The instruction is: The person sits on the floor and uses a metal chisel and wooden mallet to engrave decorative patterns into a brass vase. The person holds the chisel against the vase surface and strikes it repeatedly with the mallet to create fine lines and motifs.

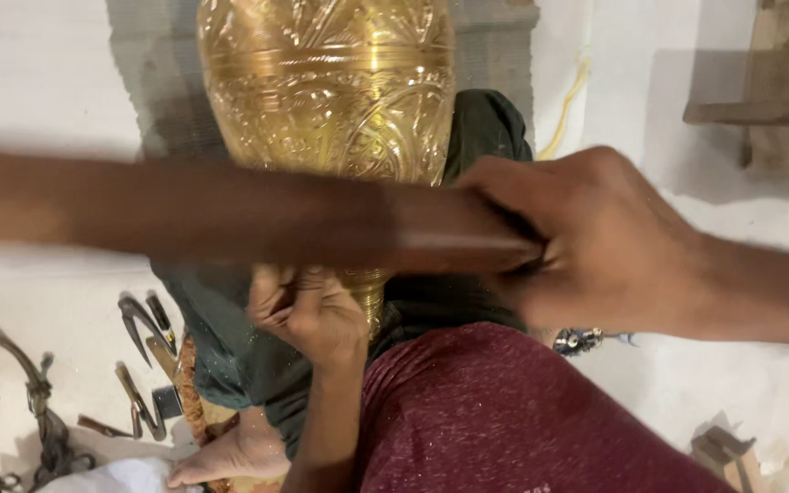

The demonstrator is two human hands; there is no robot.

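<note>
A large engraved brass vase [331, 82] lies across my lap, its narrow neck [372, 297] pointing toward me. My right hand [595, 242] is closed around one end of a long dark wooden stick [230, 219]. The stick stretches blurred across the vase to the left edge of the view. My left hand [308, 310] sits just under the stick, beside the vase's neck, with its fingers curled upward. The stick hides whatever those fingers pinch.
Dark green cloth [230, 361] covers my legs and a maroon garment [504, 420] fills the lower middle. A bare foot [230, 456] rests on the white floor. Metal hand tools [143, 338] lie at the left, a small metal piece [582, 340] at the right, wooden blocks [760, 91] at the top right.
</note>
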